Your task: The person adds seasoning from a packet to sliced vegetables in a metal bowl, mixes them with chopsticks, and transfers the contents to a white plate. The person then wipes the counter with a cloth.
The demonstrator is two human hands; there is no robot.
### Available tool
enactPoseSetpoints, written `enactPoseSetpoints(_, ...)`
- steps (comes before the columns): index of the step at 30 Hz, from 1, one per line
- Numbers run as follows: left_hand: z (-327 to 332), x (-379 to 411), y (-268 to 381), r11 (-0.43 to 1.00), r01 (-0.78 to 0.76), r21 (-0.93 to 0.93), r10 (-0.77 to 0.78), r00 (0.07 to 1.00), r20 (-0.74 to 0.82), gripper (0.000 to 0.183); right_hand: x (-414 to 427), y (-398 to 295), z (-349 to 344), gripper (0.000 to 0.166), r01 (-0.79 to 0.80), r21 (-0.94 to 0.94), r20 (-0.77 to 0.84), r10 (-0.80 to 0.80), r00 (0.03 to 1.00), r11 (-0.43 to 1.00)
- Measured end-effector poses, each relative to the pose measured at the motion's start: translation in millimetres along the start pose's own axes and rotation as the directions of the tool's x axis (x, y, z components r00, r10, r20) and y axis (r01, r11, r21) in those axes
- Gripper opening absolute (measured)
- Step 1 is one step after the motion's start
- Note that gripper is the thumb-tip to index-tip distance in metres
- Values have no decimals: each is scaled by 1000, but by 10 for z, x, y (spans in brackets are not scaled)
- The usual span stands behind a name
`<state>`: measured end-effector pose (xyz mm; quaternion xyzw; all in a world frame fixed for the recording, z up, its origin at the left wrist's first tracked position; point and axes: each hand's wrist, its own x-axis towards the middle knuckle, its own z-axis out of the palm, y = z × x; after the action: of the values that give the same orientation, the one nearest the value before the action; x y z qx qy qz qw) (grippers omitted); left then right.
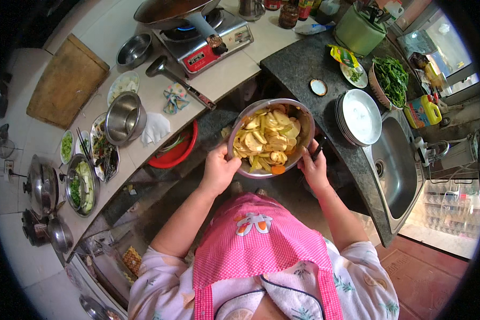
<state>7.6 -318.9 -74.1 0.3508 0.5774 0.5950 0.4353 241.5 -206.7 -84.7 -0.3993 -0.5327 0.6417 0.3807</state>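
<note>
Between my two hands, in front of my apron, I carry a metal bowl [309, 120] by its rim. It is filled with sliced yellowish vegetables [268, 136], with a few orange pieces among them, perhaps carrot. My left hand [221, 170] grips the left rim, thumb on top. On the right rim is my right hand [315, 170], which also has a dark handle [319, 149] in it; the rest of that tool is hidden. Below the bowl lies the dark floor [220, 208].
A wok [176, 14] sits over a lit gas burner [184, 28]. A spatula [180, 82] overhangs the counter edge. On the left stand a steel bowl [126, 119] and vegetable dishes. Stacked plates [361, 117] stand beside the sink [402, 160]; a red basin [178, 156] is below the counter.
</note>
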Motion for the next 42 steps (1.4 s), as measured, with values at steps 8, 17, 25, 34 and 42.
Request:
enactPoseSetpoints(8, -138, 20, -97, 816, 442, -373, -433, 894, 115, 26, 23, -123, -10, 26, -81, -328, 69, 109, 992, 941)
enactPoseSetpoints(17, -90, -44, -200, 794, 449, -410, -450, 887, 99, 29, 33, -122, -19, 32, -79, -410, 79, 122, 989, 909)
enactPoseSetpoints(25, -188, -59, -156, 784, 389, -484, -438, 899, 13, 32, -123, -1440, 131, 18, 425, -820, 234, -454, 860, 383)
enactPoseSetpoints(34, 10, -40, 159, 867, 268, -420, -373, 908, -192, 24, -243, -1768, 0, 36, 554, -460, 392, -401, 828, 693)
enactPoseSetpoints(42, 26, -92, 276, 921, 189, -340, -282, 926, -250, 20, -111, -1522, 185, 27, 359, -544, 301, -224, 927, 758)
